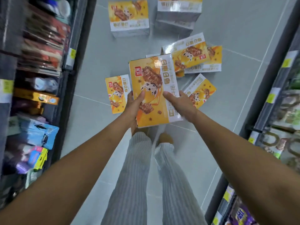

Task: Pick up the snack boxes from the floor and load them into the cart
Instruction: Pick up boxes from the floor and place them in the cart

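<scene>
I hold one orange-and-white snack box [152, 82] flat above the floor, its printed face up. My left hand [134, 103] grips its left edge with the thumb on top. My right hand [180, 103] grips its right edge the same way. Several matching boxes lie on the grey tile floor beyond it: one [116, 93] just left of the held box, one [201, 91] to the right, a tilted pile [191, 54] behind, and two further off [129, 17], [178, 10]. No cart is in view.
Store shelves full of packaged goods line the aisle on the left [40, 78] and on the right [279, 111]. My legs in striped trousers [146, 168] stand below the held box. Bare tile floor [235, 38] stretches ahead on the right.
</scene>
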{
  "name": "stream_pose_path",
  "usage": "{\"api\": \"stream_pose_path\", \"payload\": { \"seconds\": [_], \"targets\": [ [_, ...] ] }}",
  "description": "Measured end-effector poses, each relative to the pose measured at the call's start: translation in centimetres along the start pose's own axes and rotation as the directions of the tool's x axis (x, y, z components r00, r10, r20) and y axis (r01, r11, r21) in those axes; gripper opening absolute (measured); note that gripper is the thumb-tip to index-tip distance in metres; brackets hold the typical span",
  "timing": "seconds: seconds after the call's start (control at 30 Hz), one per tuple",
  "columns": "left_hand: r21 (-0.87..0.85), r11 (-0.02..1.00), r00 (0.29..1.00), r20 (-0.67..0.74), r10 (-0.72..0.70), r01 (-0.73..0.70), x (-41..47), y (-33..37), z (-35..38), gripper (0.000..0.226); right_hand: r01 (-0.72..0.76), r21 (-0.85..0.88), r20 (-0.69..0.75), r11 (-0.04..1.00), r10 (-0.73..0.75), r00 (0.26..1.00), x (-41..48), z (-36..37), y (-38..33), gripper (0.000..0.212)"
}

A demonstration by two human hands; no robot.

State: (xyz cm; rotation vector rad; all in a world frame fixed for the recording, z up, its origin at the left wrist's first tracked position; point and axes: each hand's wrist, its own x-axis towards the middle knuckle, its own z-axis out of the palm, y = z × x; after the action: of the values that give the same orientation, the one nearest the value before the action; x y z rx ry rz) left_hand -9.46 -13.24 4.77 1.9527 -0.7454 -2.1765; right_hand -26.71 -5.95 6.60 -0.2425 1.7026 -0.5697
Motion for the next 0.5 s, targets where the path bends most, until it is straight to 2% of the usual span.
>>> {"api": "stream_pose_path", "payload": {
  "seconds": [0.2, 0.3, 0.4, 0.5],
  "targets": [
    [-0.088, 0.977, 0.979, -0.071, 0.190, -0.196, -10.1, 5.7, -1.9, 0.059, 0.184, -0.141, 0.099, 0.973, -0.171, 0.980, -8.8, 0.6, -8.4, 0.028],
    [-0.186, 0.940, 0.954, -0.152, 0.259, -0.285, -15.8, 7.0, -3.5, 0.041, 0.286, -0.244, 0.168, 0.927, -0.250, 0.954, -13.4, 2.3, -12.0, 0.028],
    [-0.296, 0.883, 0.922, -0.250, 0.297, -0.365, -21.3, 7.0, -6.3, 0.045, 0.360, -0.297, 0.253, 0.884, -0.291, 0.923, -17.6, 5.0, -14.9, 0.044],
    [-0.345, 0.828, 0.879, -0.353, 0.322, -0.442, -26.7, 6.7, -9.7, 0.044, 0.427, -0.369, 0.336, 0.826, -0.309, 0.889, -22.4, 8.7, -17.4, 0.039]
  ]
}}
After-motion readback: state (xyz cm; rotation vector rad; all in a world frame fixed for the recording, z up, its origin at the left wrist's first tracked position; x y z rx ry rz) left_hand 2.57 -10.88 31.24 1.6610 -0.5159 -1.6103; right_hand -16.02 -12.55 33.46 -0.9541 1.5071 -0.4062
